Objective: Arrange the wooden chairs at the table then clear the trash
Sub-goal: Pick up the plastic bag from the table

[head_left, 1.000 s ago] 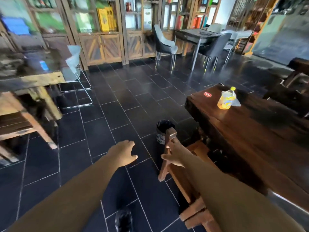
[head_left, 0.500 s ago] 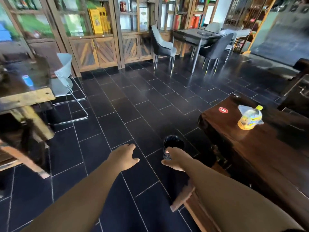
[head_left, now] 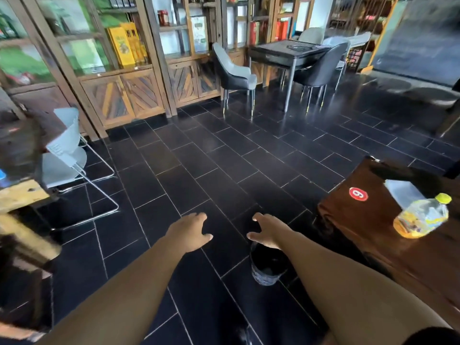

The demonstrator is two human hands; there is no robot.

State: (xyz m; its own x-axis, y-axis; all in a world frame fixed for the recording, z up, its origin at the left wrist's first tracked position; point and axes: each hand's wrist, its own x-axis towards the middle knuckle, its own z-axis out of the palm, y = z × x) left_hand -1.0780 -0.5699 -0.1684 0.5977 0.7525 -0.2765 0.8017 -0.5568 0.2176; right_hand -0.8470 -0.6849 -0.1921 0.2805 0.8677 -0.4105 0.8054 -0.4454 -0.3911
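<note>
While both arms reach forward over the dark tiled floor (head_left: 199, 155), neither hand holds anything. Furthest left, a blurred light wooden worktop (head_left: 17, 195) juts in, with a white wire-framed chair (head_left: 67, 158) just beside it. The left hand (head_left: 189, 230) hangs over bare tile, its grip wide, fingers spread and empty. The right hand (head_left: 267, 230) is likewise a wide, empty grip, hovering directly above a small woven bin with a black liner (head_left: 267, 268) standing on the floor near the dark wooden worktop (head_left: 361, 235). No wooden chair shows clearly, so I cannot tell where one stands. Near that worktop's far left corner, past a red number sticker (head_left: 358, 194), the trash lies by the right edge of view: a plastic bottle with a yellow cap (head_left: 422, 216) on its side, touching a crumpled clear wrapper (head_left: 404, 192). The bottle looks nearly empty, so probably light, smooth and prone to roll or dent; grasping across its middle seems safest. The wrapper should be limp and nearly weightless, best pinched together.
</note>
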